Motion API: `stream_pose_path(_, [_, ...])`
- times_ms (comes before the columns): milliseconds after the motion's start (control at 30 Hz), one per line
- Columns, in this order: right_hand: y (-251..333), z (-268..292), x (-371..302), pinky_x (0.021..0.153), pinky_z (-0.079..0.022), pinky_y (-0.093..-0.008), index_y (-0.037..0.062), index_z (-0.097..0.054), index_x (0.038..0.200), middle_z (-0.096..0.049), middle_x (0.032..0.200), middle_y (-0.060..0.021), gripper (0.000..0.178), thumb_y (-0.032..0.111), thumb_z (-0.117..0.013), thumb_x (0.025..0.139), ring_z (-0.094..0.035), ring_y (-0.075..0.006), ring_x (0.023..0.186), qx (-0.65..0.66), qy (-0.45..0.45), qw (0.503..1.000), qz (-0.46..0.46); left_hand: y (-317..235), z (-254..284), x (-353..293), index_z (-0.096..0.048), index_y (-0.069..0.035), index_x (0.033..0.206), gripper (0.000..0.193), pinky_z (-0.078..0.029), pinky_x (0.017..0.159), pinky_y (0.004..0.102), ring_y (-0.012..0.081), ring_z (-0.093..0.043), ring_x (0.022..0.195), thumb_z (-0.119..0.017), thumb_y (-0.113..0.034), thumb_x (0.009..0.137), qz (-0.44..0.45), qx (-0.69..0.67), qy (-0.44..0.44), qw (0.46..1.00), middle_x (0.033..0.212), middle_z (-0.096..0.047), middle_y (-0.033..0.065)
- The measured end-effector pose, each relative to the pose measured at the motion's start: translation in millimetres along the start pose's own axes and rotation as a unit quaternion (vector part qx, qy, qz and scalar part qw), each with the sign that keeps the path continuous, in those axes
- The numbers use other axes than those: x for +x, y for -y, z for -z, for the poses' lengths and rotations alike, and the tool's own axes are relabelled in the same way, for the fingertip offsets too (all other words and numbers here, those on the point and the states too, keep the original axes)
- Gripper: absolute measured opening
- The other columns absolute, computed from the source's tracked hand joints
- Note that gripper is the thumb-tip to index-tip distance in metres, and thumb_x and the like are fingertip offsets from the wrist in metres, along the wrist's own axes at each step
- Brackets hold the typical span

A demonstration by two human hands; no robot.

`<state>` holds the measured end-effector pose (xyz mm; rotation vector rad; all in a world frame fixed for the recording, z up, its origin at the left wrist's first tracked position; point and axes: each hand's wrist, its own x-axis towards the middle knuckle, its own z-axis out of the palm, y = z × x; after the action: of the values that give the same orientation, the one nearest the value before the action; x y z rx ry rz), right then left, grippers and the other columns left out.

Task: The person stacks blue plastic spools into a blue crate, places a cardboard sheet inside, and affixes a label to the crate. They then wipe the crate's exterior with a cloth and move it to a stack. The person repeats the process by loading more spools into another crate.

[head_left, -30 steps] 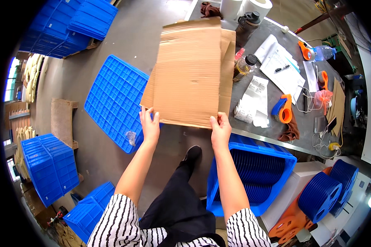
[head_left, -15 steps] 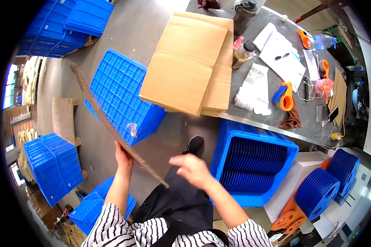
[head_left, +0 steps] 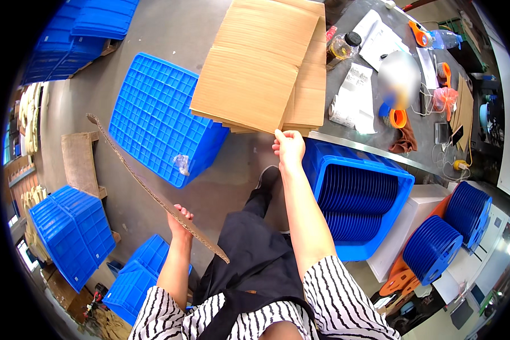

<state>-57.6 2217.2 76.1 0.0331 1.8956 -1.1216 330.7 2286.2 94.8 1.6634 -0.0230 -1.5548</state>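
My left hand grips a brown corrugated cardboard sheet near its lower end. That sheet is seen almost edge-on and slants from the far left down toward my lap. Ahead of me, a stack of flat cardboard sheets lies on the table's left end and juts over its edge. My right hand reaches out to the stack's near edge, thumb and fingers closed on the corner of the top cardboard sheet. Part of its grip is hidden behind the fingers.
An upturned blue crate stands left of the stack. Below the table edge sits a blue crate of dark blue discs. The table carries a bottle, papers and tape dispensers. A wooden pallet lies farther left.
My right hand has moved forward from over my lap to the cardboard stack's near edge and closed there. My left hand, still holding its sheet, has shifted slightly right and nearer. The view has shifted.
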Motion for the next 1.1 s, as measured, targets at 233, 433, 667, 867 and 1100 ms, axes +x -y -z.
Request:
stream_pose_path(233, [14.5, -10.3, -25.4, 0.076, -0.049, -0.0405, 0.0092, -0.05, 0.1, -0.057, 0.096, -0.0085, 0.044, 0.029, -0.078, 0.073, -0.059, -0.0262, 0.089, -0.229, -0.122, 0.955, 0.144, -39.2, -46.4, 71.6, -0.041, -0.012, 0.135, 0.047, -0.043, 0.079, 0.0386, 0.0208, -0.053, 0.076, -0.039, -0.04, 0.097, -0.018, 0.041, 0.534, 0.844, 0.083, -0.054, 0.0088])
stream_pose_path(433, [10.9, -13.2, -19.5, 0.075, -0.049, -0.0408, 0.0082, -0.053, 0.097, -0.056, 0.094, -0.0062, 0.037, 0.022, -0.077, 0.073, -0.059, -0.0264, 0.088, -0.211, -0.123, 0.96, 0.139, -72.8, -233.1, 55.8, -0.033, -0.009, 0.143, 0.054, -0.042, 0.079, 0.0364, 0.0186, -0.049, 0.078, -0.039, -0.04, 0.099, -0.062, 0.043, 0.547, 0.834, 0.085, -0.05, 0.0071])
stream_pose_path(667, [-1.3, -22.5, -29.6, 0.077, -0.05, -0.0416, 0.0089, -0.052, 0.107, -0.054, 0.102, -0.0063, 0.034, 0.017, -0.07, 0.079, -0.057, -0.0261, 0.097, -0.216, -0.152, 0.941, 0.21, -67.8, -273.0, 0.2, -0.044, -0.003, 0.131, 0.047, -0.043, 0.076, 0.0318, 0.0162, -0.047, 0.079, -0.052, -0.032, 0.096, -0.135, 0.126, 0.387, 0.904, 0.083, -0.048, 0.0061])
stream_pose_path(867, [2.7, -16.8, -30.4, 0.075, -0.048, -0.0386, 0.0043, -0.058, 0.094, -0.056, 0.091, -0.0074, 0.026, 0.025, -0.07, 0.083, -0.059, -0.0251, 0.085, -0.083, -0.132, 0.97, 0.189, -66.3, -244.3, 34.5, -0.042, -0.005, 0.135, 0.052, -0.043, 0.079, 0.0345, 0.0176, -0.048, 0.078, -0.044, -0.04, 0.097, -0.004, 0.018, 0.475, 0.88, 0.083, -0.048, 0.0069])
stream_pose_path(1100, [41.9, -7.9, -47.8, 0.077, -0.05, -0.0347, -0.0028, -0.065, 0.104, -0.07, 0.093, -0.013, 0.042, 0.033, -0.069, 0.083, -0.066, -0.0199, 0.085, 0.116, 0.164, 0.979, 0.028, -65.6, -198.9, 79.7, -0.037, -0.007, 0.141, 0.068, -0.042, 0.083, 0.0369, 0.0204, -0.048, 0.076, -0.043, -0.054, 0.092, 0.117, -0.039, 0.607, 0.785, 0.083, -0.048, 0.0099])
